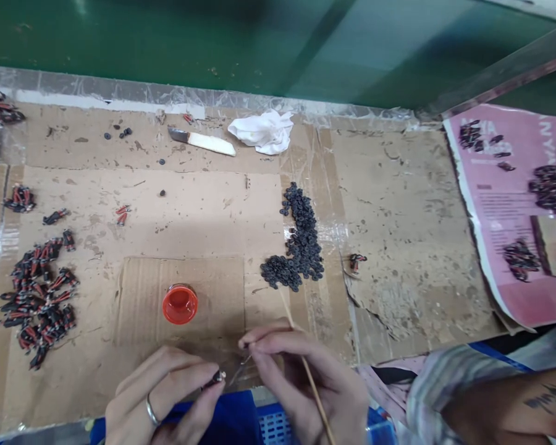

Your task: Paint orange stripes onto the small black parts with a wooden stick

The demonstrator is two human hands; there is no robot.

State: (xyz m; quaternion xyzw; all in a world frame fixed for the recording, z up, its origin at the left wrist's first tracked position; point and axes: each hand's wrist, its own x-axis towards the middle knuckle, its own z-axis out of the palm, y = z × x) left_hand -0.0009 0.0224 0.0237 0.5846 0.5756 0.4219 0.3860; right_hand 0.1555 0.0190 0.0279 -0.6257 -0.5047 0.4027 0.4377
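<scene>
A small dark part with a pale tip (217, 377) was pinched in the left hand (167, 395); a thin stick (308, 371) was gripped by the right hand (306, 383) just beside it.

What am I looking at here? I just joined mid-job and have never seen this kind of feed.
This is one picture from a camera on a person's head, looking down at their bare hands; no machine is involved. The left hand, wearing a ring, pinches a small dark red-tipped part. The right hand holds a thin wooden stick and touches that part. On the taped brown cardboard worktop lie a small round red pot, a pile of small black rings, a heap of black-and-red parts, a crumpled white cloth and a pale-handled knife.
</scene>
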